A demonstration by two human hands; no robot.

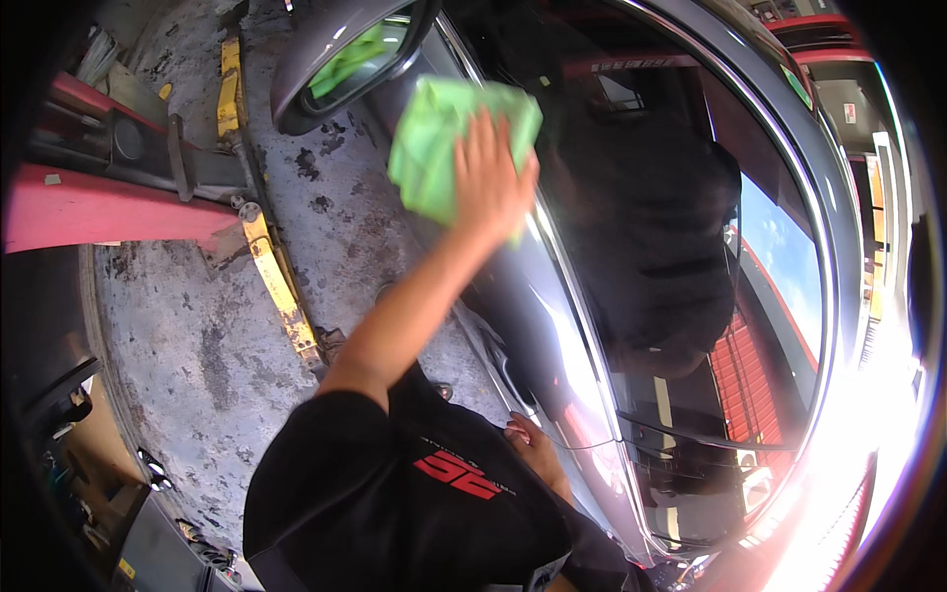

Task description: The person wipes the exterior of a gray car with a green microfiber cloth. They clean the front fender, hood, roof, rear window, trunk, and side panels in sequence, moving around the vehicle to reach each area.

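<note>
My left hand (490, 187) lies on a bright green folded microfiber cloth (429, 148), fingers spread over it and thumb at its right edge. The cloth is at the upper front of a dark grey car door (508, 281), beside the window glass (631, 227) and just behind the side mirror (355, 64). The mirror glass reflects the green cloth. Lower down, close to the car's side and behind the door handle (513, 375), my right hand (536, 452) has its fingers curled. Whether anything is inside that hand cannot be made out.
A red lift post (118, 209) stands at the left, with yellow lift arms (276, 281) low along the worn grey floor (197, 355). Equipment crowds the lower left. Strong sun glare covers the lower right. Dark window glass reflects sky and a red shutter.
</note>
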